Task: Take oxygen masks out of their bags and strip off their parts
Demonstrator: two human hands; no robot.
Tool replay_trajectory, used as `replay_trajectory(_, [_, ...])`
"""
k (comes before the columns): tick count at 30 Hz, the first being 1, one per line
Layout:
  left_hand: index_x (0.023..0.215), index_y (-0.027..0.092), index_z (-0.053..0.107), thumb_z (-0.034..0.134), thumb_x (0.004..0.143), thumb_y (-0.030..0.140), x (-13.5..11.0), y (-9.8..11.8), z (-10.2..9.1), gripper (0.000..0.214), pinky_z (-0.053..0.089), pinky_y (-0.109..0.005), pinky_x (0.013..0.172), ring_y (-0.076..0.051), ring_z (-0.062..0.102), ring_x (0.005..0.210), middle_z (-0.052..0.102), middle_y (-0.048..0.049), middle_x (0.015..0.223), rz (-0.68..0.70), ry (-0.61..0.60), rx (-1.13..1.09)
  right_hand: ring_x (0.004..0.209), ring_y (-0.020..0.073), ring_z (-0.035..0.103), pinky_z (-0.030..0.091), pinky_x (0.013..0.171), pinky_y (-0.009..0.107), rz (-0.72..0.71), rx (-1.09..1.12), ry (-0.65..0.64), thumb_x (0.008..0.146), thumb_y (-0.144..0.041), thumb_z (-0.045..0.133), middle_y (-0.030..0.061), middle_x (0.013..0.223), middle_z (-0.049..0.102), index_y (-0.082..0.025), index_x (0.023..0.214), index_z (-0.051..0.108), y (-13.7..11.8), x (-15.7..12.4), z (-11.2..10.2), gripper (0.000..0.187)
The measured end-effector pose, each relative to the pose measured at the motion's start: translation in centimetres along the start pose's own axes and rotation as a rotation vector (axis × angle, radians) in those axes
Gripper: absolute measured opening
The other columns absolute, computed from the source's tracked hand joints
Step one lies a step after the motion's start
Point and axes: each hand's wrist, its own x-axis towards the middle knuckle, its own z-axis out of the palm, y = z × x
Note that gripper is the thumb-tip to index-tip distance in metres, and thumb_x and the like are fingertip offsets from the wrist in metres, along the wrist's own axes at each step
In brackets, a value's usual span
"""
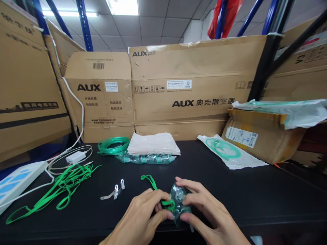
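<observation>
A clear, green-tinted oxygen mask (178, 192) is held between my two hands above the black table, close to its front edge. My right hand (204, 204) grips the mask from the right, its fingers spread over the shell. On the other side, my left hand (150, 209) pinches a green elastic strap (152, 182) against the mask's left edge. The strap's free loop trails out behind the left fingers onto the table. Left of my hands lie a few small metal strips (115, 192). The left fingertips partly cover where strap and mask meet.
Green straps (65, 185) lie in a tangle at left, near white cables and a power strip (21, 182). Behind stand coiled green tubing (113, 145), stacked white bags (154, 143) over clear masks (148, 159), and packaged tubing (224, 149). Cardboard boxes (158, 112) wall the back.
</observation>
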Motion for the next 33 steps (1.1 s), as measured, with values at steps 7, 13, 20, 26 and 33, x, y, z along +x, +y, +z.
replay_trajectory(7, [0.108,0.022,0.062,0.06,0.098,0.007,-0.3,-0.8,0.8,0.019,0.058,-0.027,0.09,-0.019,0.074,0.099,0.077,-0.0038,0.117,0.276,0.199,0.025,0.136,0.0273,0.059,0.054,0.11,0.04,0.347,0.431,0.004,0.08,-0.025,0.087,0.0064,0.148,0.062,-0.035,0.147,0.056,0.4,0.0,0.7,0.075])
replay_trajectory(13, [0.111,0.022,0.06,0.055,0.097,0.003,-0.4,-1.0,0.5,0.024,0.057,-0.03,0.096,-0.021,0.072,0.11,0.075,-0.0075,0.121,0.381,0.254,0.11,0.128,0.026,0.066,0.055,0.108,0.039,0.321,0.276,-0.045,0.09,-0.033,0.077,0.003,0.139,0.069,-0.036,0.146,0.058,-0.1,-0.2,0.4,0.058])
replay_trajectory(20, [0.123,0.026,0.054,0.065,0.092,0.017,-0.8,-0.5,-0.1,0.035,0.059,-0.029,0.074,-0.017,0.067,0.076,0.074,-0.0017,0.102,0.184,0.238,0.117,0.131,0.0213,0.064,0.05,0.112,0.031,0.06,-0.197,0.016,0.097,-0.026,0.068,-0.0048,0.146,0.064,-0.047,0.148,0.051,1.0,-0.9,0.0,0.057])
replay_trajectory(26, [0.098,0.025,0.065,0.061,0.102,0.028,-0.3,-0.4,-0.6,0.007,0.052,-0.029,0.076,-0.017,0.064,0.076,0.073,0.0019,0.089,0.047,0.085,0.079,0.114,0.0168,0.073,0.057,0.099,0.02,-0.159,-0.174,-0.052,0.095,-0.007,0.06,-0.0016,0.128,0.072,-0.044,0.138,0.06,-0.8,0.3,0.0,0.056])
replay_trajectory(33, [0.083,0.022,0.064,0.065,0.097,0.015,-0.2,0.2,-0.9,0.016,0.049,-0.026,0.076,-0.015,0.064,0.071,0.072,0.0061,0.079,0.112,-0.056,0.178,0.112,0.018,0.073,0.059,0.093,0.021,-0.182,-0.203,-0.092,0.091,-0.001,0.058,0.0036,0.127,0.068,-0.039,0.132,0.06,-0.6,0.3,0.2,0.056])
